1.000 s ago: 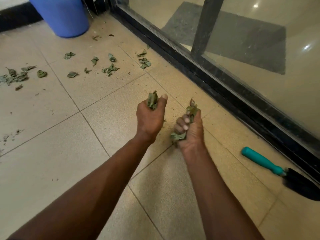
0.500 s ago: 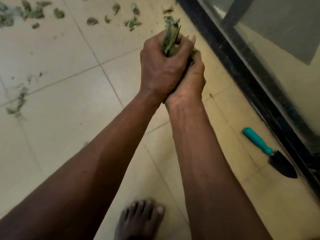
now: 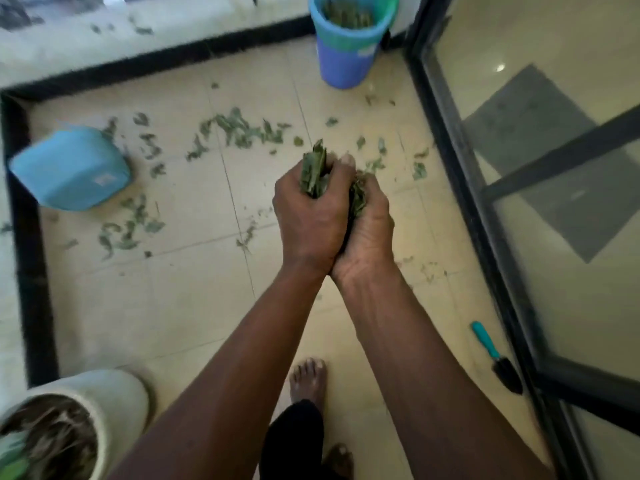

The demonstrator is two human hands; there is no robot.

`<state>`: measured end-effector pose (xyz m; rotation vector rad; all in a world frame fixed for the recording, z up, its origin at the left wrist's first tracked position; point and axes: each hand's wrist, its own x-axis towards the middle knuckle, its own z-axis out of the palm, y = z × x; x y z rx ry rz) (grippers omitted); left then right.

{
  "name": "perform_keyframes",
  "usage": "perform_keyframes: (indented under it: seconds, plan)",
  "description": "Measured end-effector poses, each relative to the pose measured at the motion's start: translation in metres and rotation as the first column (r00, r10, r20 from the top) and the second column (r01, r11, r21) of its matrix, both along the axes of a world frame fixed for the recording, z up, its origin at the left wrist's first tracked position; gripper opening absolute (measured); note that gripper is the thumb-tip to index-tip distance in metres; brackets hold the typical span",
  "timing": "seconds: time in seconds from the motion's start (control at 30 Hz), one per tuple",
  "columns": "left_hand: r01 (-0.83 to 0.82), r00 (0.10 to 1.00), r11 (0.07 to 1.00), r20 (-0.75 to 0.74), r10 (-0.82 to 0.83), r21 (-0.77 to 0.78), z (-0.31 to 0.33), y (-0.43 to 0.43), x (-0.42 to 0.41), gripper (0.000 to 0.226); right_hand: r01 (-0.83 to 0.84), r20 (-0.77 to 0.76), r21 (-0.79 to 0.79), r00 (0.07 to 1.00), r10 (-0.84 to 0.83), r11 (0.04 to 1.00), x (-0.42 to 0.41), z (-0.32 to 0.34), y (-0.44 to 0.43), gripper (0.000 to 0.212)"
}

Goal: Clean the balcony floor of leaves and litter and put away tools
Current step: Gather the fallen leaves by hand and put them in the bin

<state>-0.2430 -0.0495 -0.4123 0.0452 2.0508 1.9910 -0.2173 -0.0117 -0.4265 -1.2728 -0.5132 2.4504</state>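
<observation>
**Clamped from both sides**

The left hand and right hand press together, each grip curled round a crumpled green leaf bunch held above the tiled floor, its long axis pointing up and away. Beyond, loose leaves litter the floor before a blue bucket; a trowel lies right.

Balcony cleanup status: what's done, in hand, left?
Done: the blue plastic bucket already holds some leaves. In hand: left hand and right hand grip a bunch of green leaves together. Left: loose leaves scattered across the beige floor tiles, plus the teal-handled black trowel lying by the glass door.
</observation>
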Motion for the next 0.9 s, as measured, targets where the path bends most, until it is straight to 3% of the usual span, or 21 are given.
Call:
perform_keyframes:
  seconds: [0.13, 0.3, 0.5, 0.67, 0.8, 0.9]
  plan:
    - [-0.039, 0.999, 0.993, 0.02, 0.037, 0.114, 0.082, 0.02, -0.05, 0.034, -0.024, 0.023, 0.149, 1.0, 0.021, 0.989, -0.048, 0.095, 0.029, 0.026]
    - [-0.106, 0.983, 0.962, 0.172, 0.063, 0.252, 0.127, 0.078, -0.102, 0.026, 0.023, 0.11, 0.209, 0.993, -0.047, 0.978, -0.108, 0.133, 0.081, 0.05]
    - [-0.162, 0.952, 0.97, 0.287, 0.105, 0.18, 0.107, 0.163, -0.16, 0.021, -0.025, 0.217, 0.214, 0.976, -0.022, 0.977, -0.17, 0.105, 0.166, 0.024]
    - [-0.162, 0.923, 0.983, 0.364, 0.121, 0.085, 0.081, 0.218, -0.196, 0.022, -0.045, 0.319, 0.235, 0.947, -0.034, 0.971, -0.208, 0.085, 0.221, 0.031]
    - [-0.201, 0.891, 0.979, 0.422, 0.169, 0.033, 0.069, 0.246, -0.235, 0.034, -0.097, 0.407, 0.217, 0.913, 0.0, 0.971, -0.248, 0.074, 0.248, 0.027]
    - [-0.212, 0.875, 0.977, 0.447, 0.186, 0.009, 0.053, 0.263, -0.278, 0.028, -0.143, 0.449, 0.232, 0.893, 0.025, 0.962, -0.29, 0.06, 0.264, 0.023]
